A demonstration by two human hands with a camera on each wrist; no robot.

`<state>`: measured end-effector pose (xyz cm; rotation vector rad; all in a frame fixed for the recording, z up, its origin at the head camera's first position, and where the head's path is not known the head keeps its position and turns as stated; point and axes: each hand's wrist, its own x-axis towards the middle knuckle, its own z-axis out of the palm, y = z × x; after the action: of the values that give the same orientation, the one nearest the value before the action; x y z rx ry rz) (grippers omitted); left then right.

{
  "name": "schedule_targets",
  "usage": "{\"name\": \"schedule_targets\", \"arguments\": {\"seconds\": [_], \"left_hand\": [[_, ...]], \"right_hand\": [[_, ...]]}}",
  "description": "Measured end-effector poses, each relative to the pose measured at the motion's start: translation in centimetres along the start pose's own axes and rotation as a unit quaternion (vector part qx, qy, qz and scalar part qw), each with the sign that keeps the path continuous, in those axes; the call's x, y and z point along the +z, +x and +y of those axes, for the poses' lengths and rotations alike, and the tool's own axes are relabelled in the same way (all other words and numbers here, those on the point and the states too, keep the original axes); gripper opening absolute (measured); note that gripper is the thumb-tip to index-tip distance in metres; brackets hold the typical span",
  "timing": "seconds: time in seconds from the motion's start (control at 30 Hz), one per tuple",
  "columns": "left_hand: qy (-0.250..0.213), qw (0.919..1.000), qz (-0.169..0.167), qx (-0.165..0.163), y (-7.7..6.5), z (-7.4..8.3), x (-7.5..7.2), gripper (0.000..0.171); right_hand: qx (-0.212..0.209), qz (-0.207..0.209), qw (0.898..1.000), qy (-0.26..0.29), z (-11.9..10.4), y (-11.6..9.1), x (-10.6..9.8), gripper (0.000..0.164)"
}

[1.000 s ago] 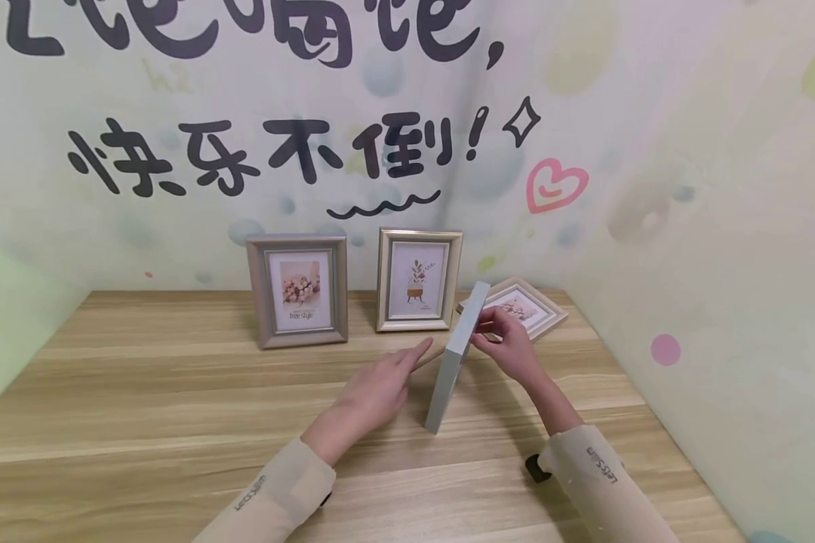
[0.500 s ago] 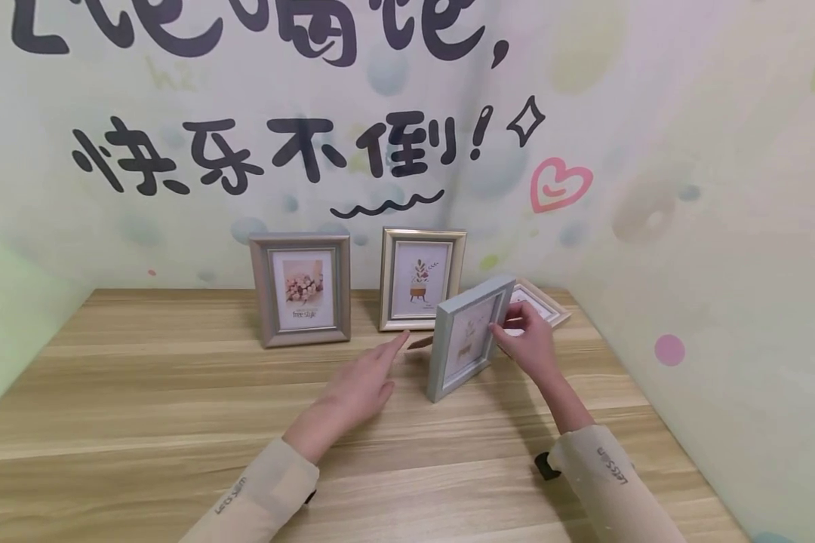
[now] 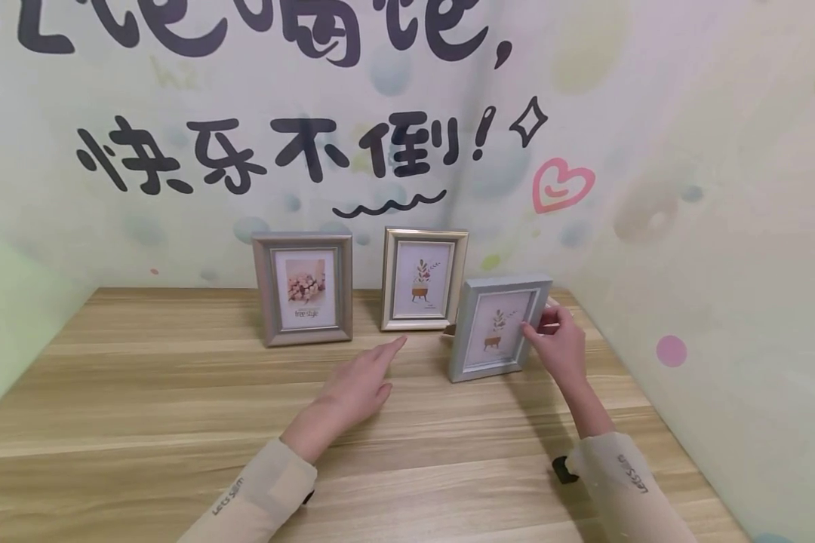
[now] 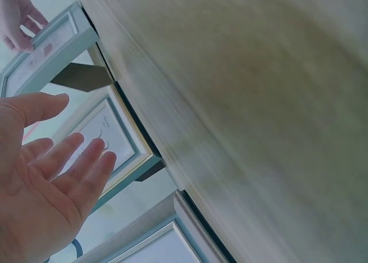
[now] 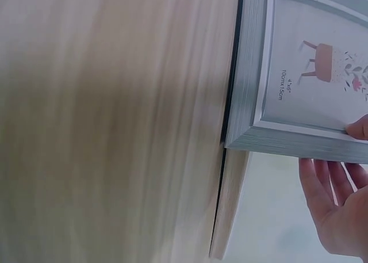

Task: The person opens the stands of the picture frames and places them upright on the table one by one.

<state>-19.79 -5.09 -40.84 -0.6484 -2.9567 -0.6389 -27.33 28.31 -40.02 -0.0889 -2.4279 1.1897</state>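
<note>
My right hand (image 3: 562, 347) grips a light blue-grey picture frame (image 3: 496, 328) by its right side, thumb on the front and fingers behind. The frame stands upright on the table, its plant print facing me; in the left wrist view a dark support leg (image 4: 83, 77) juts out behind it. Just behind and left of it stands a gold-edged picture frame (image 3: 424, 279). My left hand (image 3: 353, 388) holds nothing, fingers extended over the table in front of the gold-edged frame. The left wrist view shows its palm (image 4: 40, 199) with fingers spread.
A brownish-pink picture frame (image 3: 303, 290) with a flower print stands upright at the left. A beige frame (image 5: 231, 202) lies at the back right, mostly hidden behind the blue-grey frame and right hand. Patterned walls (image 3: 720, 226) bound the wooden table (image 3: 176, 392).
The blue-grey frame has turned from edge-on to face me and moved right and back with my right hand. My left hand has drawn away to the left from it.
</note>
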Motion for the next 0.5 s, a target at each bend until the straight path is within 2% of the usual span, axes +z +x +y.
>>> {"name": "schedule_targets", "arguments": {"seconds": [0.27, 0.5], "left_hand": [[-0.006, 1.0, 0.002, 0.005, -0.08, 0.03, 0.04, 0.077], [0.002, 1.0, 0.001, 0.006, 0.02, 0.1, 0.19, 0.076]], "right_hand": [[0.006, 0.016, 0.999, -0.046, 0.63, 0.15, -0.87, 0.03], [0.012, 0.018, 0.998, -0.054, 0.56, 0.14, -1.15, 0.03]]}}
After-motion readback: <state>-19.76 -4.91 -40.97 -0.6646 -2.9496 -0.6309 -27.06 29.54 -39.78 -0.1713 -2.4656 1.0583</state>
